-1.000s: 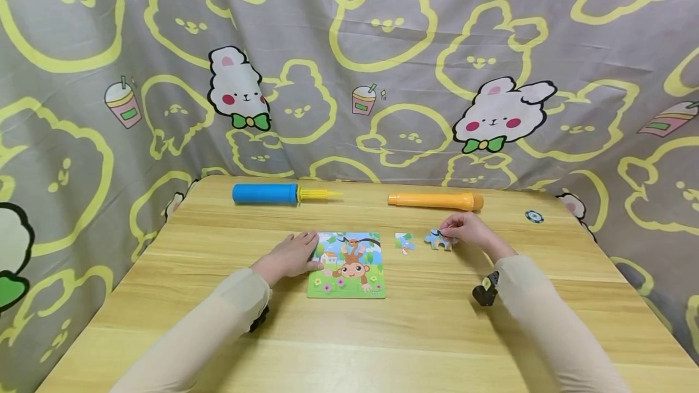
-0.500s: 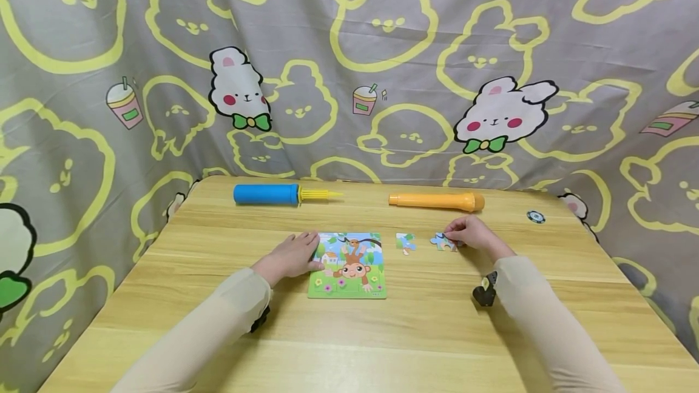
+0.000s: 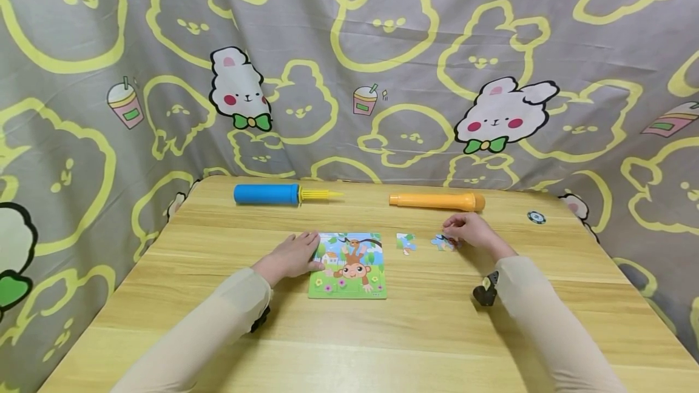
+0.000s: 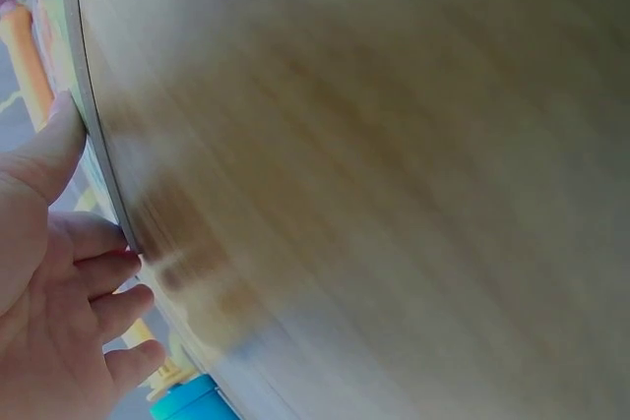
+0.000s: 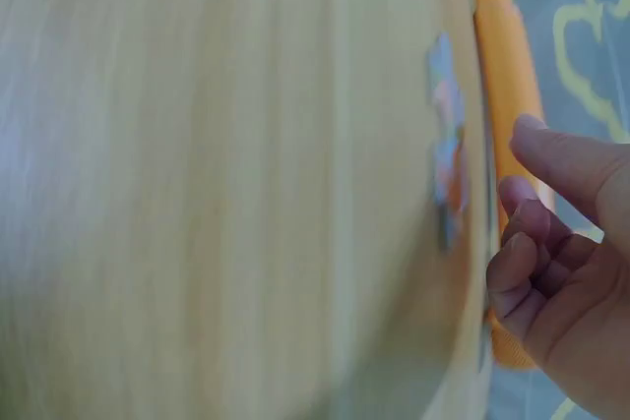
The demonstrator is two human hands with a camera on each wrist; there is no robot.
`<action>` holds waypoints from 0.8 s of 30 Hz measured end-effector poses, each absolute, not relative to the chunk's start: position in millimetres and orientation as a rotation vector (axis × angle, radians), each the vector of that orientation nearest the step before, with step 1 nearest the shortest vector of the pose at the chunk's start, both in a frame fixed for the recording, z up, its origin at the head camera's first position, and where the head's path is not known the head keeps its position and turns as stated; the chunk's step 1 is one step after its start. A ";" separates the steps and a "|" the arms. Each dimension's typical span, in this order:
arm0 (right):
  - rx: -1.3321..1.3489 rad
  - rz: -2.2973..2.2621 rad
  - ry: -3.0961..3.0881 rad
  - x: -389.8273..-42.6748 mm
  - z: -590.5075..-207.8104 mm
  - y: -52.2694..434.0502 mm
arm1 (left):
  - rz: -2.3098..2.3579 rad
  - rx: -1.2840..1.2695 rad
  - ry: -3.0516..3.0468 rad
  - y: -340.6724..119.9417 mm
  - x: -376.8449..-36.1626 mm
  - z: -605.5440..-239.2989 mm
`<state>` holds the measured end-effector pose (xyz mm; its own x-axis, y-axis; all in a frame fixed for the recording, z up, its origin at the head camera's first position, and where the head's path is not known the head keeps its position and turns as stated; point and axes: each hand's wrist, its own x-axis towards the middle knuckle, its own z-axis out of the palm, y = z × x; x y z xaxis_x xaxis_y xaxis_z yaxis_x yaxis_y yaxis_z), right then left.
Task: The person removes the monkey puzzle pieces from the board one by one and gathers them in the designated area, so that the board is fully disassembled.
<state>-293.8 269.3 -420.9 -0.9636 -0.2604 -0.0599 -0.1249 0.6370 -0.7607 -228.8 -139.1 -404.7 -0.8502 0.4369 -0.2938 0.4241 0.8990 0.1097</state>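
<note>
My left hand (image 3: 295,253) rests along the left edge of a jigsaw board (image 3: 346,284) with a hanging monkey picture. In the left wrist view its thumb and forefinger touch the side of the board (image 4: 91,105). My right hand (image 3: 471,229) hovers just over some jigsaw pieces (image 3: 438,244), its fingers loosely curled with nothing between them in the right wrist view. Those pieces (image 5: 446,95) lie on the table there, close below the fingertips. One more jigsaw piece (image 3: 405,241), blue and green, lies between them and the board.
Along the back of the wooden table (image 3: 349,344) lie a blue hand pump (image 3: 266,194) with a yellow nozzle and an orange toy microphone (image 3: 434,200). A round dark chip (image 3: 536,217) sits at the back right. A patterned curtain (image 3: 327,77) hangs behind.
The pieces under my right hand have shifted slightly right. My right hand moved right with them, and its fingers have since come off them. My left hand stays at the board.
</note>
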 end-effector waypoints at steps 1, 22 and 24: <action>-0.329 -1.231 2.702 -293.3 -418.4 265.7 | 0.058 0.639 2.750 -139.1 -228.6 -404.2; -0.841 -1.120 2.575 -276.6 -404.5 141.6 | 0.070 0.637 2.749 -140.4 -229.9 -407.9; -0.864 -1.091 2.559 -274.9 -407.2 132.5 | 0.073 0.640 2.750 -140.8 -230.0 -408.1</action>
